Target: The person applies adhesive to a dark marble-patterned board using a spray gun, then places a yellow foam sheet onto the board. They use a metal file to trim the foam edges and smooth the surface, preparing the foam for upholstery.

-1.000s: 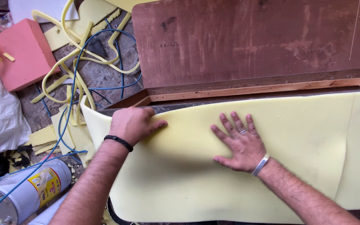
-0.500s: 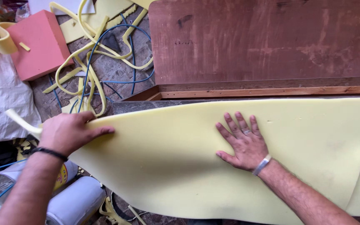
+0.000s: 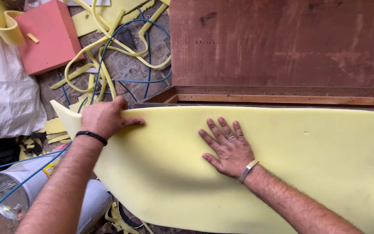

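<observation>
Pale yellow foam sheet (image 3: pixel 282 160), slightly curled

Upholstery workshop: foam offcuts (image 3: pixel 109 65), wooden board (image 3: pixel 282 43)

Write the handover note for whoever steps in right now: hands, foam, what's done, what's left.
Left hand: gripping the top edge of the foam sheet near its left end.
Right hand: flat, fingers spread, pressing the sheet's middle.
Foam sheet: draped over the front of the wooden board, left corner hanging free past it.
Done: sheet laid along the board's edge.
Left: the free left end is not yet settled; nothing visibly fastens the sheet.
Nearby: pink foam block, offcuts, blue cable, can.
</observation>
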